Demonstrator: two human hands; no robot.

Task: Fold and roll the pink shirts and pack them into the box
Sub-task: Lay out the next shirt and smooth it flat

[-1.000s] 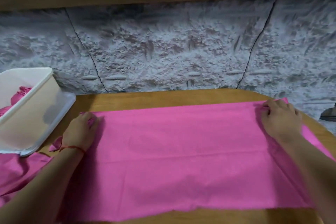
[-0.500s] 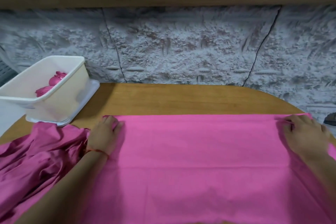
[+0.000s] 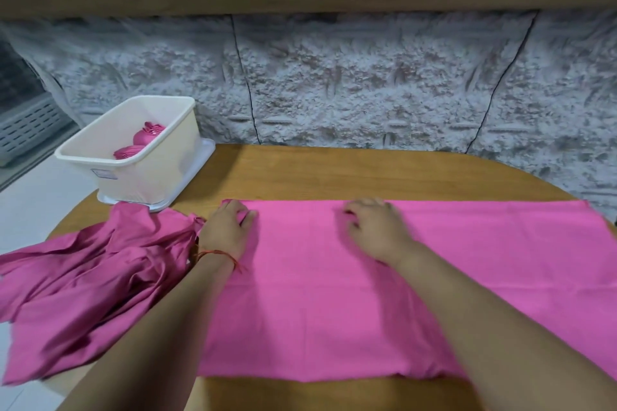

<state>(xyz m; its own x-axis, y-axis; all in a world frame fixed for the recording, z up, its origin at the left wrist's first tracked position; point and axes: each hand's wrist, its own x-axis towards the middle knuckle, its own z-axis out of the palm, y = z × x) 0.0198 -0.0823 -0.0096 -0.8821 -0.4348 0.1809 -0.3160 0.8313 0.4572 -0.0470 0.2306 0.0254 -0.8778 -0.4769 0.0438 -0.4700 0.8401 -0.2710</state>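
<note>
Right now I am leaning over a bright pink woven shirt [image 3: 334,294] that is lying smooth and flat, folded into a broad rectangle, on the rounded wooden tabletop [image 3: 334,173]. My left grip [image 3: 228,230] is sitting on the shirt's far left corner, with the fingers curling down and pinching the cloth's edge there. A thin red thread bracelet [image 3: 217,255] is circling that wrist. My right grip [image 3: 375,230] is resting on the same far edge, near its middle, with the fingers bending onto the fabric. It is showing blurred, so I cannot tell whether it is holding any cloth.

A crumpled heap of darker magenta shirts [image 3: 93,294], slightly glossy and deeply creased, is lying just beside my left wrist and spilling over the tabletop's left edge. Beyond it a white rectangular plastic box [image 3: 147,173] is standing on its flat lid [image 3: 202,160], and two rolled pink shirts [image 3: 145,138] are lying inside, showing their spiral ends.
</note>
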